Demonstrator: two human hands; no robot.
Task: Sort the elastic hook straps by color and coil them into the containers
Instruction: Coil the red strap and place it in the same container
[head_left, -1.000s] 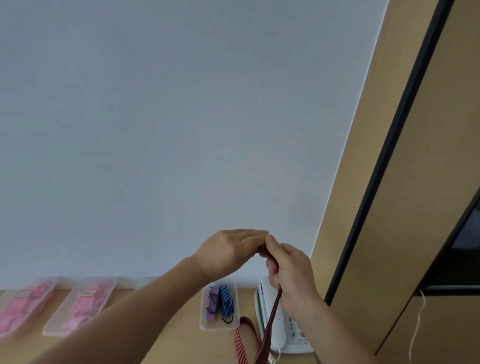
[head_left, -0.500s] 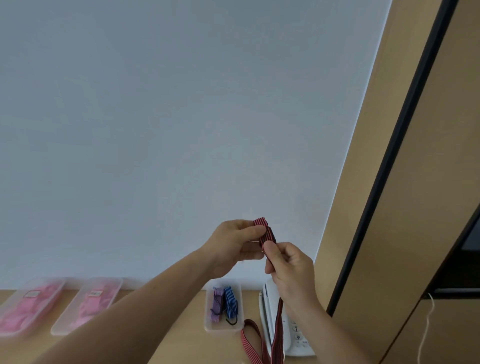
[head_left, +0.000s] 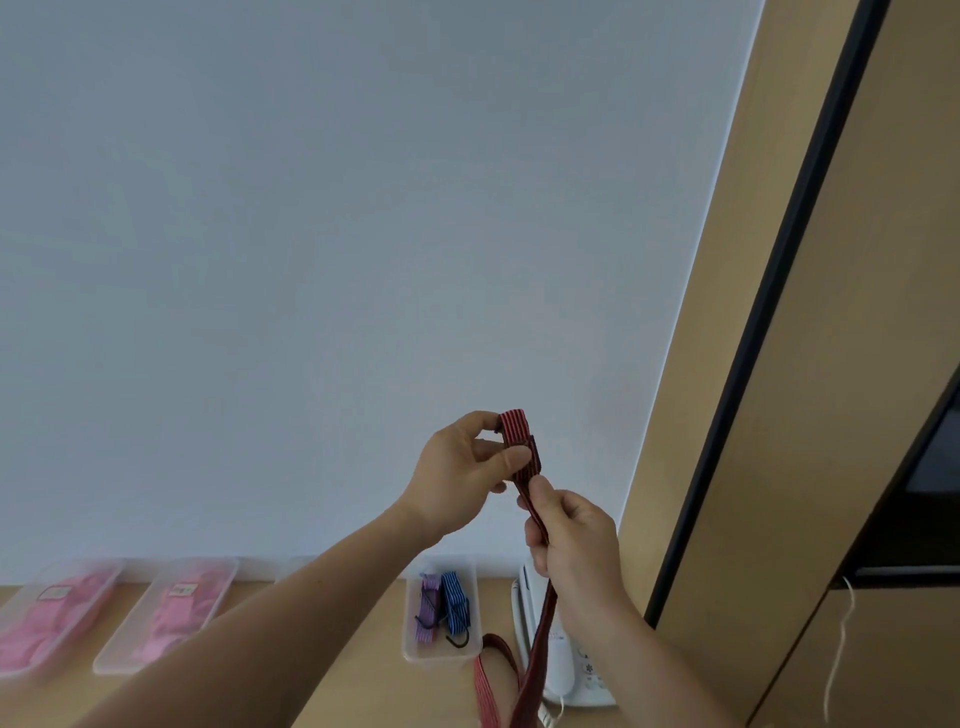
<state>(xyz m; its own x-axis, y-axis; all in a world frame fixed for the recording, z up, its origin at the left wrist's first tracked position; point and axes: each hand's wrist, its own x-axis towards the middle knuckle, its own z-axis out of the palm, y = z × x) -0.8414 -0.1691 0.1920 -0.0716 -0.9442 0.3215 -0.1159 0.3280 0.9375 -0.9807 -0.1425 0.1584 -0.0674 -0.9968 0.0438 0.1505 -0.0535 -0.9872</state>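
- Two hands hold one red striped hook strap (head_left: 519, 441) in the air: the left hand (head_left: 462, 467) pinches its folded top, and the right hand (head_left: 576, 545) grips the length just below.
- Its long axis runs nearly straight down through the right fist to the desk (head_left: 374, 691), beside a white telephone (head_left: 566, 670).
- One clear container (head_left: 441, 662) beneath holds a folded purple strap (head_left: 428, 608) and blue strap (head_left: 456, 603).
- Further left, a second container (head_left: 119, 667) and a third container (head_left: 15, 673) hold pink contents, too blurred to name.
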